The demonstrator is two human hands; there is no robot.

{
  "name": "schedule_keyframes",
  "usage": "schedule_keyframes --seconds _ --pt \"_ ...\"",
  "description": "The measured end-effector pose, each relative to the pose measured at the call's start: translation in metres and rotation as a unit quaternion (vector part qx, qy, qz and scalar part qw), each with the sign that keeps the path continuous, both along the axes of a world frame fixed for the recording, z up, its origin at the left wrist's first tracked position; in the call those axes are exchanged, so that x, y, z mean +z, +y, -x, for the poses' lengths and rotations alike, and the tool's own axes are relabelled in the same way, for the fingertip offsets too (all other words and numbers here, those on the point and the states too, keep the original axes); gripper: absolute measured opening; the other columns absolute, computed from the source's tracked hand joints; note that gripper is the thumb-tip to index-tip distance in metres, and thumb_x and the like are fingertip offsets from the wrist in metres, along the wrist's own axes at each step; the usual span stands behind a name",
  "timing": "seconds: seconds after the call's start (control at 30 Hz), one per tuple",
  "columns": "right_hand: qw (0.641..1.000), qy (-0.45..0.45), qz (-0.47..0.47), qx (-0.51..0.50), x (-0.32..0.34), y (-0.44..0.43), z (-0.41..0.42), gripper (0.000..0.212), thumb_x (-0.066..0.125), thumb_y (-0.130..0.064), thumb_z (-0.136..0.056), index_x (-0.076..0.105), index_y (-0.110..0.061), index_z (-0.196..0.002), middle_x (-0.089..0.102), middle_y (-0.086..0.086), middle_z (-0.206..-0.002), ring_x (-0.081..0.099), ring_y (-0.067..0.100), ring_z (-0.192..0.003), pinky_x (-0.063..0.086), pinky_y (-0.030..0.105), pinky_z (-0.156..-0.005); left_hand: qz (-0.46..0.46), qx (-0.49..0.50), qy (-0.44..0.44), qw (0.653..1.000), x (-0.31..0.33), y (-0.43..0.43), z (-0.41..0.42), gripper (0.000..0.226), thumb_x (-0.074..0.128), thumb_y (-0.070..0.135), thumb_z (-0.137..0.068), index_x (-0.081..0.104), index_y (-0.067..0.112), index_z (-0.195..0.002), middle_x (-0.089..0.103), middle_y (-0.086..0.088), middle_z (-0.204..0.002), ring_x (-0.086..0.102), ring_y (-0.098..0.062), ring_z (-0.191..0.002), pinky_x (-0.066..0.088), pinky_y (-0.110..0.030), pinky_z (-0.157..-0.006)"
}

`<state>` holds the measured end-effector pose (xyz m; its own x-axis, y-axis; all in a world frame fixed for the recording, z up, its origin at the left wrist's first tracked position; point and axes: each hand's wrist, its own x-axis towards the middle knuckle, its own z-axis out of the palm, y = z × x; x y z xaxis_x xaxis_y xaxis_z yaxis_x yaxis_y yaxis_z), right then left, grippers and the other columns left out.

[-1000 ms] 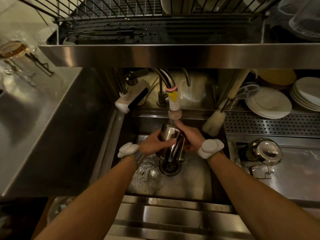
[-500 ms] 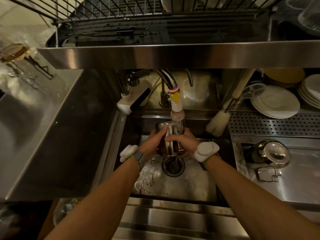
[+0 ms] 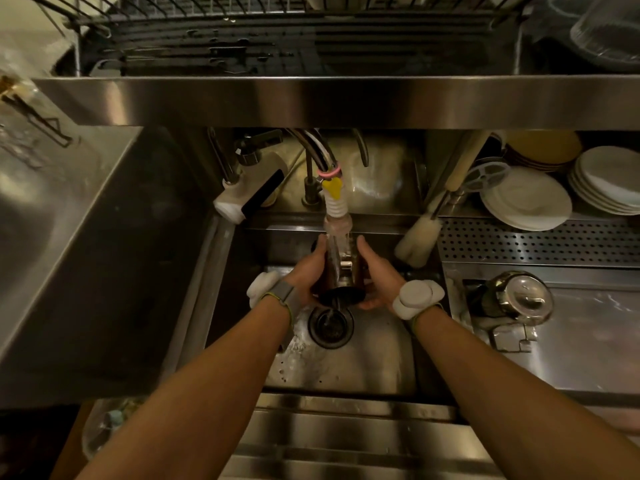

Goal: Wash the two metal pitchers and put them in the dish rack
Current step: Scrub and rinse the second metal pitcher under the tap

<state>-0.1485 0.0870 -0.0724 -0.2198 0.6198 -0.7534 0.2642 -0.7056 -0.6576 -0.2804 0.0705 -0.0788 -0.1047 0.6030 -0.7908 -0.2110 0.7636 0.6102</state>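
1. Pitcher [image 3: 341,268] of metal, held over the sink [image 3: 374,362], directly under the faucet nozzle [image 3: 336,221] and just above the drain [image 3: 330,325]; tipped so that its dark mouth faced toward the camera and down.
2. Clasped on both sides: left hand [image 3: 306,271] wrapped round the left wall, right hand [image 3: 377,275] cupped round the right wall and lower rim, fingers of both closed on the metal, thumbs pointing up toward the nozzle.
3. Caught in a thin stream running down from the nozzle between the two hands; likely a rinse of the outside or a pouring-out, though which could not be told.
4. Judged mid-wash on this first pitcher: not yet carried up to the dish rack [image 3: 277,32], well above and beyond both hands.
5. Second pitcher [image 3: 516,301], or what looked like one, lying to the right of the right hand on the steel counter [image 3: 588,341], apart from the sink and seemingly untouched.
6. Left to do, by this reading: finish and rack the held pitcher, then wash and rack the other.
7. Farther right and beyond the right hand: a bottle brush [image 3: 417,240] leaning near the sink corner, stacked white plates [image 3: 526,199] behind it.
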Motion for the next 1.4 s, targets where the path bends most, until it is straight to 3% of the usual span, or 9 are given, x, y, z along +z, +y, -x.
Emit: schedule_keyframes --seconds 0.2,0.33,0.53,0.63,0.8,0.9,1.03,1.17,1.4 --pt "0.998 -0.017 -0.04 0.036 0.005 -0.002 0.015 0.067 0.03 -0.071 -0.088 0.053 -0.019 -0.123 0.059 0.005 -0.102 0.059 0.022 -0.082 0.048 0.029 -0.06 0.042 0.037 -0.069 0.996 0.003 -0.008 0.023 0.077 0.035 0.075 -0.083 0.063 0.014 -0.12 0.067 -0.021 -0.113 0.063 -0.037 -0.11 0.047 -0.051 -0.098" --pt "0.998 -0.02 -0.052 0.017 0.005 0.0 0.015 0.06 0.029 -0.063 -0.093 0.055 -0.015 -0.119 0.062 0.007 -0.096 0.061 0.025 -0.071 0.05 0.028 -0.059 0.027 0.052 -0.113 0.992 0.001 -0.002 0.027 0.068 0.032 0.065 -0.091 0.064 0.008 -0.108 0.073 -0.018 -0.076 0.065 -0.031 -0.084 0.051 -0.041 -0.072" --pt "0.996 -0.053 -0.042 -0.06 -0.002 0.007 -0.007 0.049 0.044 -0.051 -0.094 0.061 -0.007 -0.105 0.064 0.018 -0.104 0.063 0.034 -0.094 0.053 0.039 -0.074 0.033 -0.043 -0.028 0.998 0.013 0.003 -0.007 0.042 0.045 0.052 -0.093 0.056 0.012 -0.086 0.059 -0.01 -0.084 0.059 -0.021 -0.071 0.052 -0.034 -0.053" --pt "0.997 -0.037 -0.023 -0.066 -0.004 0.006 -0.009 0.048 0.044 -0.045 -0.094 0.059 -0.006 -0.118 0.063 0.016 -0.1 0.061 0.031 -0.088 0.049 0.033 -0.063 0.044 -0.035 -0.04 0.998 0.016 0.001 -0.009 0.04 0.05 0.051 -0.091 0.058 0.012 -0.097 0.059 -0.01 -0.084 0.059 -0.021 -0.073 0.051 -0.033 -0.056" --pt "0.999 -0.001 -0.03 -0.026 0.001 0.0 0.006 0.04 0.037 -0.035 -0.098 0.054 -0.011 -0.124 0.059 0.013 -0.112 0.057 0.029 -0.099 0.048 0.034 -0.069 -0.011 0.006 -0.002 1.0 0.008 -0.007 0.018 0.056 0.075 0.051 -0.065 0.065 0.014 -0.107 0.07 -0.011 -0.106 0.067 -0.027 -0.096 0.056 -0.043 -0.084" --pt "0.997 0.03 -0.059 -0.031 0.002 0.002 0.0 0.041 0.039 -0.042 -0.096 0.059 -0.015 -0.119 0.06 0.011 -0.122 0.057 0.028 -0.104 0.046 0.036 -0.079 -0.141 -0.003 0.111 0.984 0.002 -0.012 0.028 0.023 0.081 0.02 -0.068 0.067 0.02 -0.085 0.071 -0.004 -0.085 0.067 -0.021 -0.081 0.054 -0.04 -0.083" --pt "0.986 0.007 -0.151 0.068 0.009 0.0 -0.002 0.045 0.073 -0.036 -0.079 0.058 -0.022 -0.119 0.064 0.0 -0.111 0.062 0.014 -0.091 0.052 0.026 -0.071 -0.309 -0.128 0.247 0.909 0.0 -0.017 0.023 0.064 0.092 0.016 -0.049 0.064 0.024 -0.105 0.069 0.006 -0.096 0.067 0.003 -0.088 0.054 -0.019 -0.083" --pt "0.964 0.014 -0.252 0.083 -0.001 -0.001 0.005 0.089 0.092 -0.017 -0.054 0.046 -0.016 -0.13 0.059 -0.005 -0.117 0.058 0.008 -0.103 0.046 0.014 -0.081 -0.338 -0.152 0.329 0.869 0.0 -0.027 0.016 0.099 0.093 0.023 -0.048 0.04 0.016 -0.132 0.055 -0.002 -0.126 0.055 -0.012 -0.115 0.046 -0.028 -0.095" --pt "0.93 -0.109 -0.33 0.124 -0.009 0.007 0.006 0.107 0.092 -0.033 -0.045 0.037 -0.019 -0.136 0.059 -0.004 -0.122 0.058 0.016 -0.111 0.046 0.027 -0.094 -0.215 -0.335 0.355 0.846 -0.005 -0.032 0.048 0.124 0.092 0.032 -0.05 0.018 0.02 -0.149 0.038 -0.006 -0.148 0.037 -0.022 -0.137 0.035 -0.034 -0.112"
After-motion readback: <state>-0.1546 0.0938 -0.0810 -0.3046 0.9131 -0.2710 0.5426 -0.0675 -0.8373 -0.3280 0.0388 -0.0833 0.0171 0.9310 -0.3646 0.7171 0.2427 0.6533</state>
